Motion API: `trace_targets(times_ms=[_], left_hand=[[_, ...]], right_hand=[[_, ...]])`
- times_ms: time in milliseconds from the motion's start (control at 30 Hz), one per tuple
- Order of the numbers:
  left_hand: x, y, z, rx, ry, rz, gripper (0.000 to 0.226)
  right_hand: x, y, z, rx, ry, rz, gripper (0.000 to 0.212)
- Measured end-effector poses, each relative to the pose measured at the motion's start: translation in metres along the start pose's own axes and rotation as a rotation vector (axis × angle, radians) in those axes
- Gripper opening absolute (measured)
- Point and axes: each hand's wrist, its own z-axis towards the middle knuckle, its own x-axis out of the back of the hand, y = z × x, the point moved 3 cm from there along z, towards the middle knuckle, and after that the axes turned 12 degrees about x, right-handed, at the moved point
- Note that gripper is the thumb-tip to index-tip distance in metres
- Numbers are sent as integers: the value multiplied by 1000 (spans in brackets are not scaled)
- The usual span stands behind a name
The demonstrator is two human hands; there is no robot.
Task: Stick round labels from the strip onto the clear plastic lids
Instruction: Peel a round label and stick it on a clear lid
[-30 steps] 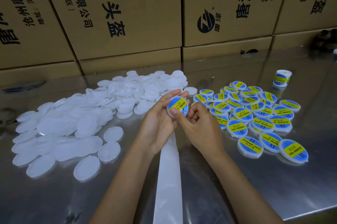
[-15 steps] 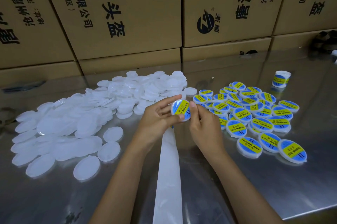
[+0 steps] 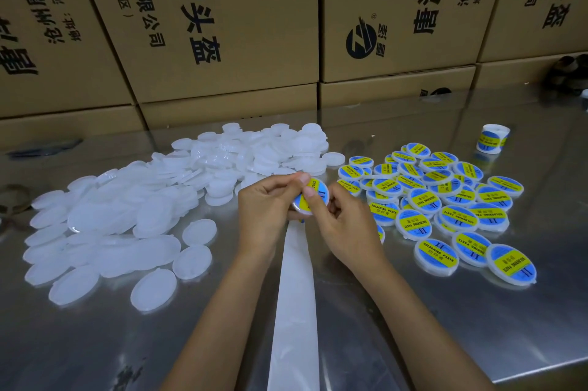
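Blue-and-yellow label pressed onto one clear lid [image 3: 310, 199], pinched between left hand [image 3: 267, 202] and right hand [image 3: 342, 225] above the table [image 3: 477, 327]. Dozens of labelled lids [image 3: 445, 199] right; far larger bare pile [image 3: 143, 215] left, spent strip [image 3: 294, 311] trailing below.

brown cardboard boxes [image 3: 222, 24] printed in black stand stacked behind the shiny metal table [image 3: 477, 311].

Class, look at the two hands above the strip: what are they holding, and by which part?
Both hands hold one labelled lid. The left hand grips its left rim; the right hand has its thumb pressed on the label face.
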Motion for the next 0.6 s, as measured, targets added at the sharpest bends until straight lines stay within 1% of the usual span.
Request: trace_targets(times_ms=[33,67,167,233,300,367,433,600], left_hand=[[0,-1,1,5,-5,1,4],[0,-1,1,11,-15,2,4],[0,0,2,32,-65,43,14],[-1,0,1,48,-161,91,16],[-3,0,0,74,-288,124,29],[-6,-2,-2,97,-372,148,42],[-7,0,-3,84,-367,167,43],[-3,2,-3,49,-224,135,26]], right_hand=[[0,0,0,6,0,3,48],[-1,0,0,10,7,9,47],[1,0,1,-9,49,11,46],[5,1,2,-45,94,12,46],[10,3,3,-73,140,-1,47],[12,3,3,-83,164,-27,49],[13,2,3,-86,177,-14,50],[8,-1,4,-68,170,193,48]])
